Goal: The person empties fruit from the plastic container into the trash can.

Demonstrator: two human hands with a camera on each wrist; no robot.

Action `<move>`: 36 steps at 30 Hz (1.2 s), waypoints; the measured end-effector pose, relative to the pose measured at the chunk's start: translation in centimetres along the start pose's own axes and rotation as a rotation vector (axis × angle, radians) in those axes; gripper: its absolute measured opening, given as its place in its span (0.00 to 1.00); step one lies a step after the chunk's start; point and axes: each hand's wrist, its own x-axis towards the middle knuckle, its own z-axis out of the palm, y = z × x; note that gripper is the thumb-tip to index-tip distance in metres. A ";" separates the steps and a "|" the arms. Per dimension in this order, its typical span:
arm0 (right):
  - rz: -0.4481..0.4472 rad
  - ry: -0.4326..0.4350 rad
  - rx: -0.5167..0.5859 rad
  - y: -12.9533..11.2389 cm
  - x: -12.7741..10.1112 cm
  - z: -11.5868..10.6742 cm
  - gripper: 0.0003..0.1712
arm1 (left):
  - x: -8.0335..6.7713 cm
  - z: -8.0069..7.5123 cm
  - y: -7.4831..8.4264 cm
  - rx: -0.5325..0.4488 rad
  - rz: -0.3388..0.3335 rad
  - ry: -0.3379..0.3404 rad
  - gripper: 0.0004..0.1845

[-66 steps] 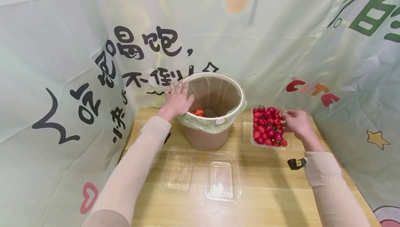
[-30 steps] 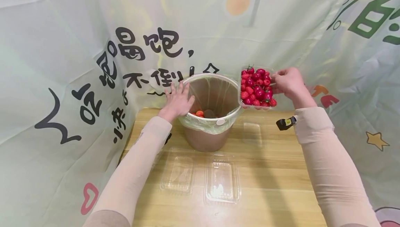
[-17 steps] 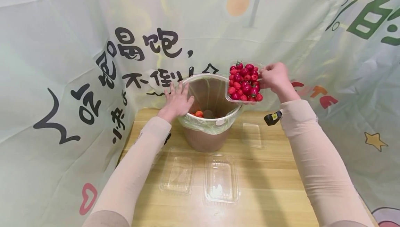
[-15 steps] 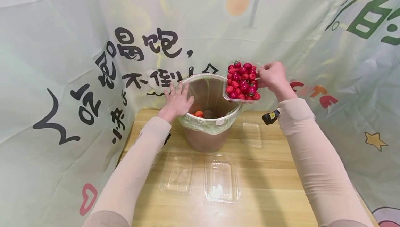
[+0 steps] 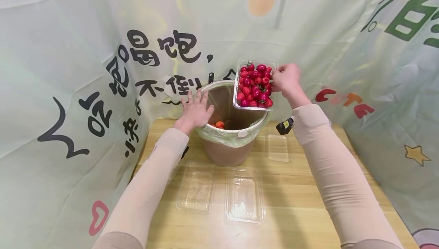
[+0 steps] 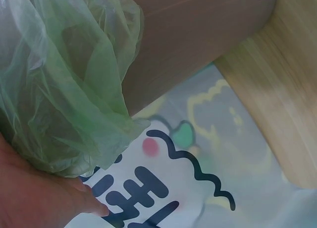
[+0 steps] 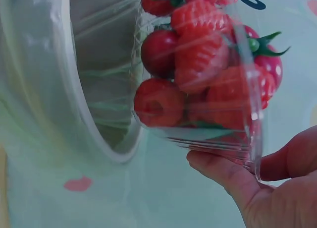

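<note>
Right hand [image 5: 287,79]: fingers curled on the edge of a clear tray of red fruit [image 5: 254,85], held tilted above the bin [image 5: 229,153] rim, upper centre of the frame. Left hand [image 5: 194,110]: fingers spread flat on the bin's green liner [image 5: 219,136], left rim. Two empty clear trays [image 5: 244,195] on the table [image 5: 302,203], lower centre.

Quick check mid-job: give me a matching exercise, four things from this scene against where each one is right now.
Things:
1. fruit tray
2. left hand
3. empty clear trays
4. orange fruit

Places:
A. at the bottom inside the bin
B. lying on the table in front of the bin
C. resting on the bin's left rim
D. gripped by the right hand, raised over the bin's mouth

Pairs: 1-D, 2-C, 3-B, 4-A
</note>
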 end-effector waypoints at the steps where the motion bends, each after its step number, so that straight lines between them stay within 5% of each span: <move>1: 0.000 0.006 0.005 0.0 0.0 0.2 0.12 | 0.0 0.0 0.0 -0.002 -0.001 -0.001 0.40; 13: 0.003 0.069 -0.035 0.0 0.2 2.5 0.20 | 0.0 0.1 0.2 -0.012 0.006 0.003 0.40; 22: -0.083 0.126 -0.112 0.2 0.0 4.2 0.20 | 0.0 0.1 0.0 -0.011 0.006 0.005 0.40; 36: -0.152 0.182 -0.020 1.2 -0.1 6.1 0.18 | 0.0 0.1 0.1 -0.021 0.009 0.012 0.40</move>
